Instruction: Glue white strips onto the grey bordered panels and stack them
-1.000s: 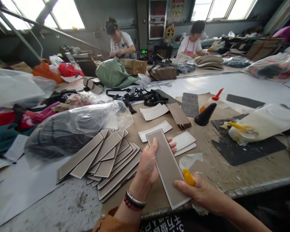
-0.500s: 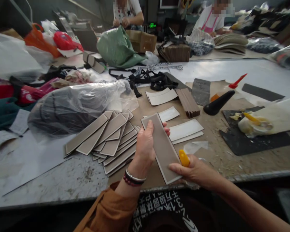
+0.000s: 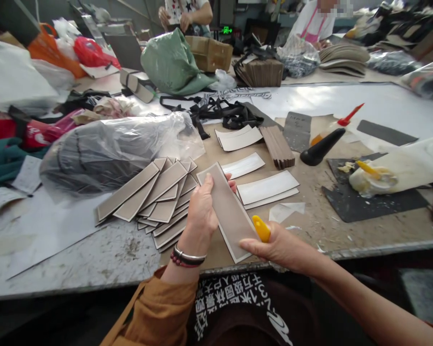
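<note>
A long taupe panel [image 3: 231,211] with pale edges is tilted above the table's front edge, between my hands. My left hand [image 3: 201,206] is closed around its upper left side, thumb on the face and fingertips showing past the far edge. Its lower right end is pinched by my right hand [image 3: 285,245], thumb on top. That hand also has a yellow plastic tool [image 3: 261,228] in its grip; only a rounded yellow end shows. Left of the held panel lies a fanned pile of similar panels [image 3: 169,194]. White-faced strips [image 3: 269,187] lie just beyond it.
To the right, a plastic tub with yellowish paste [image 3: 373,180] lies tipped on a dark sheet. Nearby are a black cone-shaped object [image 3: 321,148] and a red-nozzled bottle [image 3: 348,117]. A bundle of brown strips [image 3: 277,146] sits centrally. A clear bag [image 3: 119,154] lies left. Two people work across the table.
Both hands, with the panel and yellow tool, have shifted slightly left and up in view. The whole scene has also moved up a little. Both grips look the same.
</note>
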A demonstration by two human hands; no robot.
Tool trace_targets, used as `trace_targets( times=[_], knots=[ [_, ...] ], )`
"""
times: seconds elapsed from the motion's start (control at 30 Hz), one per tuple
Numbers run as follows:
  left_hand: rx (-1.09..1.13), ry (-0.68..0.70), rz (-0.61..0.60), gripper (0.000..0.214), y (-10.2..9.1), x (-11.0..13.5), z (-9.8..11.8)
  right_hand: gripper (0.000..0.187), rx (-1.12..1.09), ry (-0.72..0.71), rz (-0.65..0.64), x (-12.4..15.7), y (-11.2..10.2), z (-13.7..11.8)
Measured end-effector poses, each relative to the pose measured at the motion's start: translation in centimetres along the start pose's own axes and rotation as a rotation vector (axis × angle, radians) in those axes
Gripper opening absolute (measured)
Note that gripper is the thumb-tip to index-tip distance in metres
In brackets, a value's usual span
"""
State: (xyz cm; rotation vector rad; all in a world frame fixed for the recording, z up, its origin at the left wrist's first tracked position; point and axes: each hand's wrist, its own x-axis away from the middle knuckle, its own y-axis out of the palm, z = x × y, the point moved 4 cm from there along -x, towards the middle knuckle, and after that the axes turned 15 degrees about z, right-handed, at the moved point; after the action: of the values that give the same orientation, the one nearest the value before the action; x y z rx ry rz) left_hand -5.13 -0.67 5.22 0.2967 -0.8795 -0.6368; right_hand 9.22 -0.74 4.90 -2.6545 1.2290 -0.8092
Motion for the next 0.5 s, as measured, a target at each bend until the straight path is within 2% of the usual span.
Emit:
trace_targets(
  times=[0.2,0.33,0.5],
  knots=[
    [0.075,0.092,-0.074,0.033,-0.3,0.3,1.0,0.026,-0.079,-0.011,-0.035,0.2,0.0,0.2],
    [0.180,0.184,-0.078,0.033,-0.6,0.1,1.6,0.035,-0.137,-0.012,-0.012,0.9,-1.0,0.9],
    [0.197,0.221,-0.082,0.030,-0.4,0.2,1.4,0.046,-0.230,0.035,-0.018,1.1,-1.1,1.8]
  ],
)
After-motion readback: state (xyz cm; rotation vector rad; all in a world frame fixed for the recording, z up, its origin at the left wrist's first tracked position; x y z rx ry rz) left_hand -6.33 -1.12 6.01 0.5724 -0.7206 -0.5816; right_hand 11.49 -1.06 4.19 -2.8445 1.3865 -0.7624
